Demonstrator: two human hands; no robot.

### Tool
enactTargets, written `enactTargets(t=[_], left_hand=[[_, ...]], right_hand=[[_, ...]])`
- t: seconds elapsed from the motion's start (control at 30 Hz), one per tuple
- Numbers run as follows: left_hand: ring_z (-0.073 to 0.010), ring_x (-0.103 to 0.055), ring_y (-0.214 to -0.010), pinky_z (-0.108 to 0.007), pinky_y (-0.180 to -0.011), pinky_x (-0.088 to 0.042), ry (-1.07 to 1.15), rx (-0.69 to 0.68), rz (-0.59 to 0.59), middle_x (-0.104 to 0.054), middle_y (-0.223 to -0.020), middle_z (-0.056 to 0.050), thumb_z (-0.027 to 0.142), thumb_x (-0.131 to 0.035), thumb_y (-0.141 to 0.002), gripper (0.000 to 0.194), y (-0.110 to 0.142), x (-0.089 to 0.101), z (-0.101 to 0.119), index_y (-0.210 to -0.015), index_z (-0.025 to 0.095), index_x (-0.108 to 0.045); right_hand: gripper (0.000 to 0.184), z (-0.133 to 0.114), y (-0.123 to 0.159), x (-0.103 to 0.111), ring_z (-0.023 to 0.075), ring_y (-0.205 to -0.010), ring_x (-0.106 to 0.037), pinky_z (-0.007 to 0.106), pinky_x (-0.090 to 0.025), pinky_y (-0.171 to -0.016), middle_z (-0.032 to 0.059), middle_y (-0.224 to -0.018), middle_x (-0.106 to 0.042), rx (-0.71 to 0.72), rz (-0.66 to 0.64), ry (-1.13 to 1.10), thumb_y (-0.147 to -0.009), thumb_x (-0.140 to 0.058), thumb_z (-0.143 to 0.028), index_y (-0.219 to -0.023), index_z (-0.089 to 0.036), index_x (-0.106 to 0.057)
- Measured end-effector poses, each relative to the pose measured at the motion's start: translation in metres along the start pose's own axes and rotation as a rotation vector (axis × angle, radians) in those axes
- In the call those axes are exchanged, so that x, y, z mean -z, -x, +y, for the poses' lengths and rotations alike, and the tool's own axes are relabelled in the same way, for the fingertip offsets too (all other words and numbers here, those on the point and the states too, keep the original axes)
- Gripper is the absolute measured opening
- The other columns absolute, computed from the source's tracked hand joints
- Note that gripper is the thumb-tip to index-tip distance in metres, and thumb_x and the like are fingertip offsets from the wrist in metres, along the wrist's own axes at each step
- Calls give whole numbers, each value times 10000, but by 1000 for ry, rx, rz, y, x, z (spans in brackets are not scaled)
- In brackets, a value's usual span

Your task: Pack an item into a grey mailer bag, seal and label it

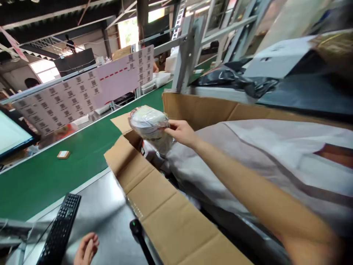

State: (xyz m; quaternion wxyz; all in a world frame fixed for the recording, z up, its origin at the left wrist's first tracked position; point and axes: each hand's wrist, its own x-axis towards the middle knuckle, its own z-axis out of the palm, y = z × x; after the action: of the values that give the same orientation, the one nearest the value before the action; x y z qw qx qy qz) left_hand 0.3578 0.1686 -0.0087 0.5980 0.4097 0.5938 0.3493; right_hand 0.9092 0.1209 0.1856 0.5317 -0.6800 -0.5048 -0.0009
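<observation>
— Parcel (pixel 149 123) wrapped in clear film is sitting in the right hand (pixel 182 133), fingers closing on its side, just above the far corner of the open cardboard box (pixel 162 206).

— And the left hand (pixel 86 248)?

— It is hanging loosely curled and holding nothing, beside the black keyboard (pixel 59 232) on the grey metal table (pixel 107 209).

— What is looking risky?

— My guess: the slick film is giving little purchase, so the parcel could be slipping back onto the grey bags (pixel 248 165) filling the box.

— The surroundings?

— A green conveyor belt (pixel 55 173) is running past, carrying one small flat packet (pixel 63 154); a board of printed codes (pixel 82 92) and a monitor (pixel 12 134) are standing in a dim warehouse hall.
</observation>
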Motion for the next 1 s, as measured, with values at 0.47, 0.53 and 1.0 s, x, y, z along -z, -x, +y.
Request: enactTargets(t=[0.47,0.53,1.0], left_hand=[[-311,-712,-1112,-391,-933,-584,309,7,-256,-696,-1291,-210,537,-861,-688,861,-42,37,19,-1373,107,-564],[-272,-731,-1064,-349,-892,-580,160,19,-140,-718,-1252,-203,414,-762,-829,657,-57,51,-15,-1355,76,-563],[-249,-632,-1244,-369,-1073,-492,-275,-101,24,-547,-1479,-216,372,-668,-888,602,-33,160,-110,-1416,134,-504]], right_hand=[[357,-203,342,-309,350,-1334,-566,559,-472,-1102,216,-1410,-627,830,-411,575,-965,-534,-149,-1283,-80,-680],[392,-187,392,-340,350,-1381,-525,574,-451,-1125,182,-1461,-596,658,-515,528,-962,-517,-142,-1323,-115,-666],[458,-119,558,-337,295,-977,-745,442,-601,-919,169,-1169,-749,-313,-892,154,-974,-411,-398,-1200,-154,-725]])
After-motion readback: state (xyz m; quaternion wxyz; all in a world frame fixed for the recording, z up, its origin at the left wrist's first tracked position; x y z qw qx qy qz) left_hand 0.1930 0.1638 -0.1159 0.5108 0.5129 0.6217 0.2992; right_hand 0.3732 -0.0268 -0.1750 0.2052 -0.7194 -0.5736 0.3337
